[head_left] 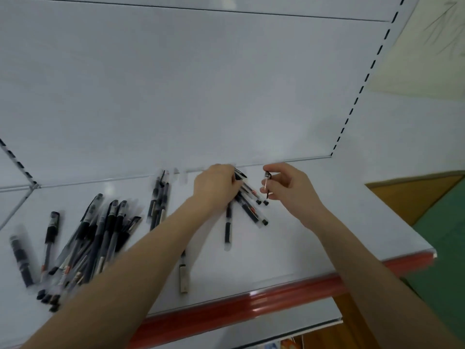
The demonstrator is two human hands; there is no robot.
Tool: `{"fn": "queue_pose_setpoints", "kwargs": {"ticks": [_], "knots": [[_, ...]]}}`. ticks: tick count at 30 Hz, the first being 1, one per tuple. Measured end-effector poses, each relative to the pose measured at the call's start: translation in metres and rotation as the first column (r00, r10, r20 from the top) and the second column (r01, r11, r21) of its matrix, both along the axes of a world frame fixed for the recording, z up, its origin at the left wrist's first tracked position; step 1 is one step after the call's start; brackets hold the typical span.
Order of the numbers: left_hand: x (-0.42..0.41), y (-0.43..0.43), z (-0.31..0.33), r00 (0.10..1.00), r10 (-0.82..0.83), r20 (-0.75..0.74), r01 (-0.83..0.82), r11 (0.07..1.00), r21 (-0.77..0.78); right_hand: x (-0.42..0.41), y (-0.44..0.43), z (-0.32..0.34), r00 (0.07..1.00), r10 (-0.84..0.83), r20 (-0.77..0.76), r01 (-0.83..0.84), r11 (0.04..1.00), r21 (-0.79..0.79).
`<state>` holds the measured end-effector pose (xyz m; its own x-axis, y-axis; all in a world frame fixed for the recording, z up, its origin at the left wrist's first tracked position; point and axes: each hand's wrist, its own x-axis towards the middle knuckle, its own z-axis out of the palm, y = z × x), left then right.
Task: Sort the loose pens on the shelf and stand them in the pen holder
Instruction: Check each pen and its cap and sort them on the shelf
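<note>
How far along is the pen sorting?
Early. No pen holder is in view, so nothing shows as done. The left hand grips a small bunch of pens; the right hand pinches a single pen. A large pile of pens lies loose on the shelf.

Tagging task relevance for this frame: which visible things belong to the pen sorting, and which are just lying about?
Job: left hand gripping a bunch of pens; right hand pinching one pen; loose pile; shelf. Pen holder not in view.
Background: red edge strip; slotted upright; green surface.
</note>
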<state>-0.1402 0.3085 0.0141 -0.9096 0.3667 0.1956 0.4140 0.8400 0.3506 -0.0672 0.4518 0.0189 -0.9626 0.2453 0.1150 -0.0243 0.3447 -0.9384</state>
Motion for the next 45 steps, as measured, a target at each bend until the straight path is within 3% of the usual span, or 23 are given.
{"fn": "queue_pose_setpoints", "kwargs": {"ticks": [4, 12, 21, 24, 26, 29, 31, 36, 45], "knots": [[-0.002, 0.014, -0.006, 0.997, 0.007, 0.075, -0.004, 0.999, -0.034, 0.008, 0.007, -0.004, 1.000, -0.006, 0.006, 0.005, 0.995, 0.104], [-0.008, 0.008, 0.006, 0.978, 0.036, 0.207, -0.003, 0.988, -0.157, 0.005, 0.012, -0.007, 1.000, -0.015, 0.008, 0.014, 0.993, 0.116], [-0.001, -0.002, 0.000, 0.968, 0.104, 0.227, -0.072, 0.987, -0.143, -0.001, 0.004, -0.011, 1.000, 0.010, 0.027, -0.013, 0.993, 0.114], [0.002, -0.015, 0.004, 0.958, 0.074, 0.276, -0.070, 0.997, -0.024, 0.000, 0.002, -0.008, 1.000, 0.023, -0.002, -0.022, 0.998, 0.061], [0.011, -0.025, 0.011, 0.941, 0.032, 0.337, -0.099, 0.978, 0.185, 0.002, -0.002, -0.003, 0.999, 0.032, -0.037, -0.033, 0.999, -0.029], [0.036, -0.042, 0.027, 0.908, -0.104, 0.406, -0.141, 0.837, 0.529, 0.004, -0.009, 0.011, 0.992, 0.064, -0.106, -0.082, 0.982, -0.171], [0.054, -0.051, 0.034, 0.906, -0.175, 0.386, -0.137, 0.741, 0.657, 0.004, -0.016, 0.024, 0.984, 0.086, -0.153, -0.123, 0.960, -0.252], [0.092, -0.076, 0.042, 0.950, -0.173, 0.261, -0.083, 0.664, 0.743, 0.005, -0.038, 0.057, 0.943, 0.145, -0.299, -0.232, 0.931, -0.280], [0.110, -0.110, 0.040, 0.974, -0.109, 0.199, -0.073, 0.679, 0.731, 0.013, -0.077, 0.075, 0.882, 0.330, -0.336, -0.394, 0.907, -0.145]]}}
